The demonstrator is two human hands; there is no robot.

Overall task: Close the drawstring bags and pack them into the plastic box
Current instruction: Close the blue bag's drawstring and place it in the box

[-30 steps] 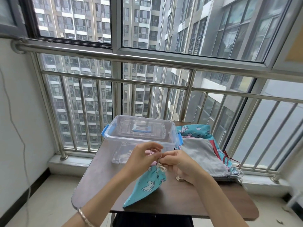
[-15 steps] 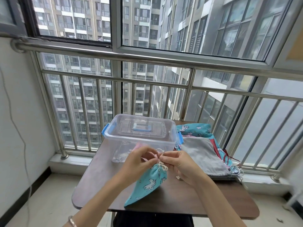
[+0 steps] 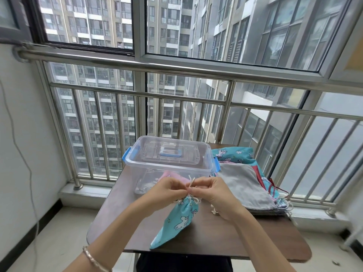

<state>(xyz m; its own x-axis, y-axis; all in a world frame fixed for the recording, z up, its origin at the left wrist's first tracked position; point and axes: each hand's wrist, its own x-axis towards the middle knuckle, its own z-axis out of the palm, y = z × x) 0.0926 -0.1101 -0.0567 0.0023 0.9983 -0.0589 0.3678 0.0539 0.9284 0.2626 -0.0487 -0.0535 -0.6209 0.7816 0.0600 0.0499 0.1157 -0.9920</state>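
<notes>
Head view: the left hand (image 3: 169, 190) and right hand (image 3: 213, 195) meet just above the table's (image 3: 235, 238) middle, fingers curled. Each pinches the pale cord (image 3: 191, 182) at the neck of a teal bag (image 3: 179, 220). The cord ends stick up between the fingertips. The neck is gathered tight, and the bag hangs down from the hands toward the near edge, its lower corner resting on the table. A bracelet (image 3: 92, 260) circles the left wrist.

Just behind the hands stands the clear box (image 3: 169, 163) with its lid on, blue latches at both ends and a blue handle on top. Pink cloth (image 3: 172, 176) shows through its front wall. Right of the box, touching it, lies a pile of flat bags (image 3: 243, 185): a grey one on top, teal and red ones under it, their cords trailing off the right side.

The table is dark brown with rounded corners and stands against a steel railing (image 3: 176, 67) before large windows. Tall apartment blocks fill the glass. A white wall (image 3: 23, 134) is on the left, with a thin wire (image 3: 27, 173) hanging down it to the pale floor.
</notes>
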